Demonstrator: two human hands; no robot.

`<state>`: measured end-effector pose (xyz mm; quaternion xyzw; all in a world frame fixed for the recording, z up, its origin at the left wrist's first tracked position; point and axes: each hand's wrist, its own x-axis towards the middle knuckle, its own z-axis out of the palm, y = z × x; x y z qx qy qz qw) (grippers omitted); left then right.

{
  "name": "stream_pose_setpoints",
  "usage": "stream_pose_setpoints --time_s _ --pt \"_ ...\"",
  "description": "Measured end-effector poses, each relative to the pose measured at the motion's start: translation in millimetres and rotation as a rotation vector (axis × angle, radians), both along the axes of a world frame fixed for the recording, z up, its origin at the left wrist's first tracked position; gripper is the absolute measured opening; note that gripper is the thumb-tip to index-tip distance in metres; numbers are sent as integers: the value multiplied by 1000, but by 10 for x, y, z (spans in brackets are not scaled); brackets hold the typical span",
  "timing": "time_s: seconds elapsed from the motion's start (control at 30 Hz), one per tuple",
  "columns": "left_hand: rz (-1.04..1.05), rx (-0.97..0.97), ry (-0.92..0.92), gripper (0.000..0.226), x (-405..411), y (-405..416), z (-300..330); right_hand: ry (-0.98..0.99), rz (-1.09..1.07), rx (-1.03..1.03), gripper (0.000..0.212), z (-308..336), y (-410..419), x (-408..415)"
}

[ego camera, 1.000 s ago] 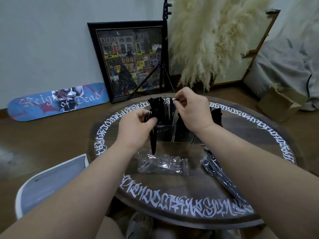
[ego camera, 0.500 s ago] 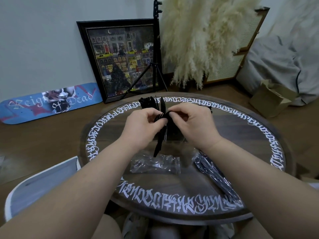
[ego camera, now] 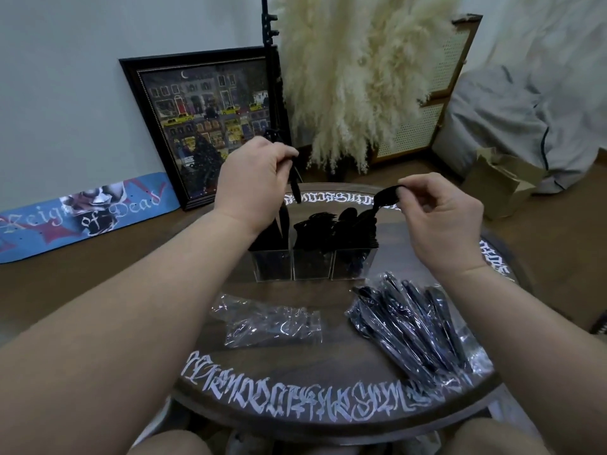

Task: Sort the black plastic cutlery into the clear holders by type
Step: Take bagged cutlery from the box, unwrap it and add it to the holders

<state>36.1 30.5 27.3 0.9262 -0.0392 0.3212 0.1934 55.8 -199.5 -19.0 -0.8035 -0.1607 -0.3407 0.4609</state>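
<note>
Three clear holders stand in a row mid-table: left (ego camera: pixel 271 262), middle (ego camera: pixel 312 264) and right (ego camera: pixel 349 264), each with black cutlery upright inside. My left hand (ego camera: pixel 253 178) is raised above the left holder, shut on a black piece of cutlery (ego camera: pixel 294 187) that hangs handle-down; I cannot tell its type. My right hand (ego camera: pixel 437 218) hovers to the right of the right holder and pinches a black spoon (ego camera: pixel 387 197) by its bowl, the handle slanting down toward that holder.
An empty clear wrapper (ego camera: pixel 269 323) lies on the round table (ego camera: pixel 295 402) near the front. A pile of wrapped black cutlery (ego camera: pixel 410 330) lies at the front right. Behind the table stand a framed picture (ego camera: pixel 203 119), pampas grass (ego camera: pixel 354 77) and a cardboard box (ego camera: pixel 499 182).
My hands were together over the holders, working on one bundle. Now they are apart, each with one piece: the left has risen, the right has moved right.
</note>
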Motion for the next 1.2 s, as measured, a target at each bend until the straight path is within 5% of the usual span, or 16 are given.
stream_pose_setpoints --time_s 0.3,0.53,0.73,1.0,1.2 --pt "47 421 645 40 171 -136 -547 -64 -35 9 11 24 -152 196" --pt "-101 434 432 61 229 -415 -678 -160 -71 -46 13 177 -281 481" --pt "-195 488 547 88 394 -603 -796 -148 -58 -195 16 30 -258 732" --pt "-150 384 455 75 429 -548 -881 -100 71 -386 17 -168 -82 725" --pt "-134 352 422 81 398 -552 -917 177 155 -673 29 -489 -12 671"
